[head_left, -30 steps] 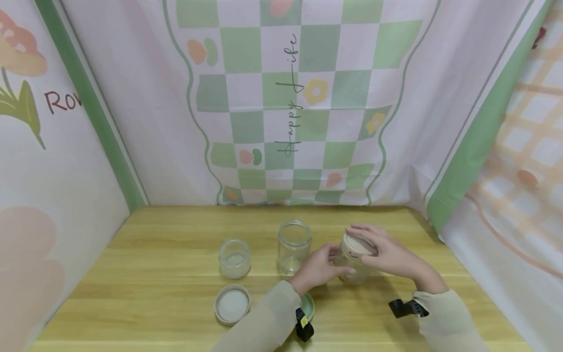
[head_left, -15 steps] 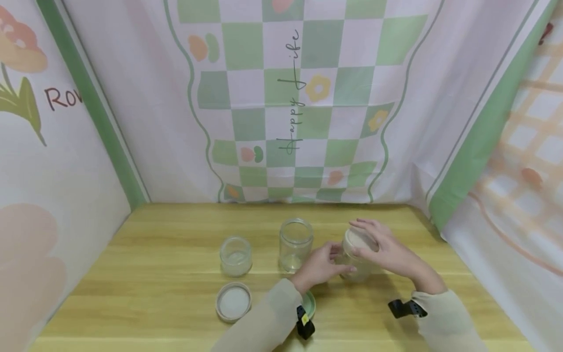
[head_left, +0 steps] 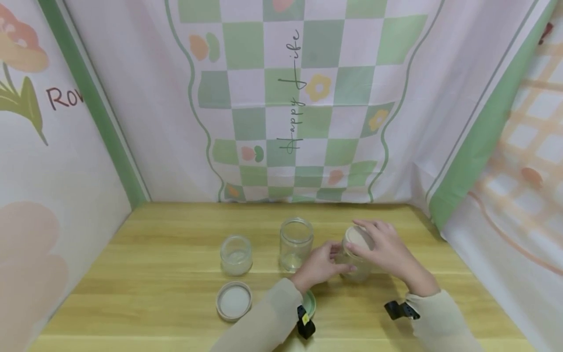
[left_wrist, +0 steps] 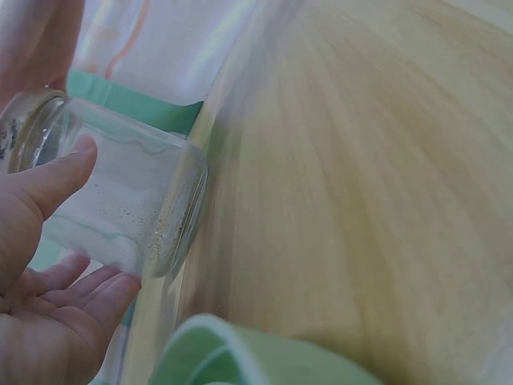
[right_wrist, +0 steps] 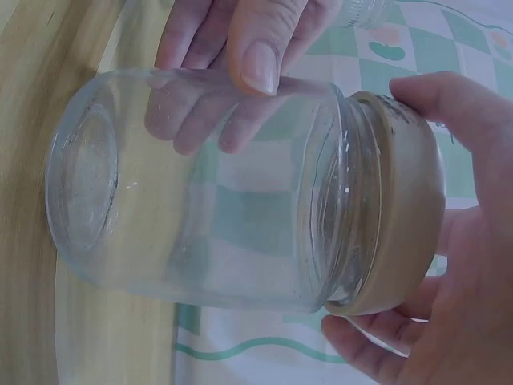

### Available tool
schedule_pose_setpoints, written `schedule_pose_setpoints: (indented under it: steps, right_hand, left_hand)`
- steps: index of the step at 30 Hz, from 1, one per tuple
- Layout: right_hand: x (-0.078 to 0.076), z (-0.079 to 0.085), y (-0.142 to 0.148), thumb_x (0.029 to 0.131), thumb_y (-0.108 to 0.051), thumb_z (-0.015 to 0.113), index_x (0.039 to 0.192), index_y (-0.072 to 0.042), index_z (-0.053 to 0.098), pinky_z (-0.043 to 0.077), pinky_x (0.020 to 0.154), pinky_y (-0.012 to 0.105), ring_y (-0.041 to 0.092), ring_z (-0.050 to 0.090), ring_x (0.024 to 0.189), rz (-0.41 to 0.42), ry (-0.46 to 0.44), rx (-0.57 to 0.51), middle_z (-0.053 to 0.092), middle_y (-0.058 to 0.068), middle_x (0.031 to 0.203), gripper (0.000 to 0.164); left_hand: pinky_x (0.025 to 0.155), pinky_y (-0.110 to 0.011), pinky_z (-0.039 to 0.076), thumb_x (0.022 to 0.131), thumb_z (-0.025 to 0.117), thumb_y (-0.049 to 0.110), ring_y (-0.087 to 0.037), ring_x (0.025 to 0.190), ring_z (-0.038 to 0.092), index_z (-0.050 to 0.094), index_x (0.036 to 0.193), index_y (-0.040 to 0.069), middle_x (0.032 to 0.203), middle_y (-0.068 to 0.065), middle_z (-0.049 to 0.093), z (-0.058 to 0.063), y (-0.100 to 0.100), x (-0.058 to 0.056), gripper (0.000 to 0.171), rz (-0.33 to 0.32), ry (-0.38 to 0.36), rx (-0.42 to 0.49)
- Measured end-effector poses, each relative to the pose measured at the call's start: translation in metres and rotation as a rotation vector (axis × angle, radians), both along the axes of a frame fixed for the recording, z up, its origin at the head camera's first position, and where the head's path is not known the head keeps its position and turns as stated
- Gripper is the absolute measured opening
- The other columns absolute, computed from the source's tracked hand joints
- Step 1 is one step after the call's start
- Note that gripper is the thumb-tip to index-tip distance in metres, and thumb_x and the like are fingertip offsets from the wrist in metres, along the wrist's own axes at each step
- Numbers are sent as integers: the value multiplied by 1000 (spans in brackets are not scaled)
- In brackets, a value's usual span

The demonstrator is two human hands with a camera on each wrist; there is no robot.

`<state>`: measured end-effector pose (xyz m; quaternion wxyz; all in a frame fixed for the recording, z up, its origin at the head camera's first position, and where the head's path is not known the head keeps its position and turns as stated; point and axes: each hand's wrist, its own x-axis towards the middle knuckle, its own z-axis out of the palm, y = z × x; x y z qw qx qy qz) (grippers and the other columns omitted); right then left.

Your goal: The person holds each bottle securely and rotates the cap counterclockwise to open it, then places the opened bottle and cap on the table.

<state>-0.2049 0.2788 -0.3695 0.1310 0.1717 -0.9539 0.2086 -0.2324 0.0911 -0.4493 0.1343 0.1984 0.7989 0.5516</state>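
An upright clear glass jar (right_wrist: 208, 192) stands at the right of the table, its beige lid (right_wrist: 413, 208) seated on the mouth. My left hand (head_left: 321, 266) holds the jar's side, thumb in front and fingers behind. From above, my right hand (head_left: 389, 249) grips the lid around its rim, with the thumb on the near side. In the right wrist view the glass looks empty, and a narrow band of threaded neck shows below the lid. Just left of my left hand is a taller open glass jar (head_left: 296, 244).
A small open glass jar (head_left: 236, 256) stands further left. In front of it a beige lid (head_left: 234, 300) lies with its inside up. A green lid (head_left: 310, 304) is partly hidden under my left forearm. Curtains hang behind the wooden table (head_left: 145, 274).
My right hand has turned on the lid, and its wrist has shifted slightly left. The print on the lid's rim has gone out of sight in the head view. My left hand holds still.
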Motion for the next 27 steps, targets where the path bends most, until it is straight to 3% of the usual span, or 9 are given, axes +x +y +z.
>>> schedule_pose_setpoints:
  steps: [18, 27]
  right_hand:
    - [-2, 6, -1, 92, -44, 73, 139, 0, 55, 49, 85, 64, 45, 53, 114, -13, -28, -57, 57, 28, 128, 67]
    - [2, 9, 5, 89, -48, 74, 138, 0, 55, 45, 91, 68, 46, 48, 121, -37, -35, -87, 54, 28, 133, 71]
  left_hand:
    - [101, -31, 50, 84, 83, 37, -18, 123, 57, 55, 138, 13, 137, 1, 59, 3, 0, 1, 65, 10, -3, 20]
    - [99, -30, 50, 83, 84, 35, -18, 122, 58, 56, 136, 13, 136, 0, 60, 0, 1, 1, 64, 22, -1, 36]
